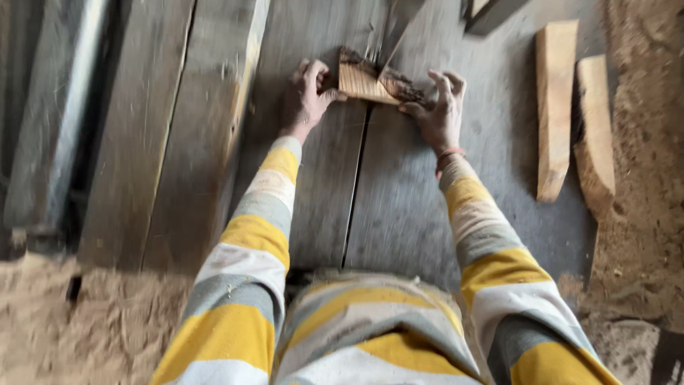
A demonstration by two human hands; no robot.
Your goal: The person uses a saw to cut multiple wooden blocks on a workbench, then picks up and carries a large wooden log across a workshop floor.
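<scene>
Your left hand (306, 96) is curled against the near-left end of the small wood block (369, 84), thumb hooked at its corner, fingers bent behind it, so it pushes and steadies rather than lifts. Your right hand (438, 114) is spread wide, fingertips fanned and planted on the block's dark, bark-rough right end, pressing it flat. The block lies on the grey surface (406, 207), straddling the narrow slot (356, 185) that runs back toward you from under it. With a hand on each end, both sets of fingers sit off to either side of that slot line. A thin dark strip rising beyond the block may be a blade; the blur makes that hard to tell. Right of the block, well apart, two pale offcuts (556, 107) lie side by side. Beyond them, sawdust (641, 178) is banked up. Left of the block, long grey planks (171, 128) lie lengthwise.
</scene>
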